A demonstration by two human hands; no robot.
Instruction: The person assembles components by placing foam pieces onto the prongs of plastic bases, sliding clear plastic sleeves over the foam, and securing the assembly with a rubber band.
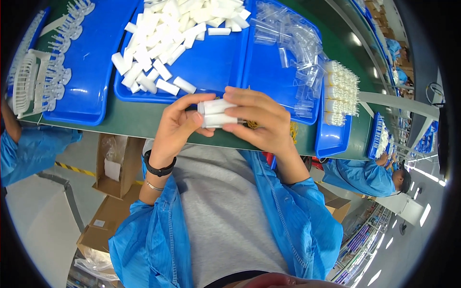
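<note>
- While the fingers of your left hand grip the left end of two white pieces, lying one beside the other, those of your right hand are closed on their right end; something clear shows at the ends.
- You hold this pair in front of your chest, over the near edge of the green worktop.
- Your left wrist carries one black band and, below it, one thin bracelet.
- Just beyond your hands lies one blue middle tray, heaped with loose white pieces, dozens of them, too overlapped to count; two lie side by side near its front rim.
- To your right, one blue tray bears many clear plastic pieces, overlapping past counting.
- Beside that, one smaller blue tray has a stacked block of white bristly pieces at it, their number unclear.
- To your left, one blue tray has several clear, pronged parts along its far-left side.
- Below the worktop on your left, you have two cardboard boxes.
- One co-worker in blue sits farther right; one blue sleeve shows at far left.
</note>
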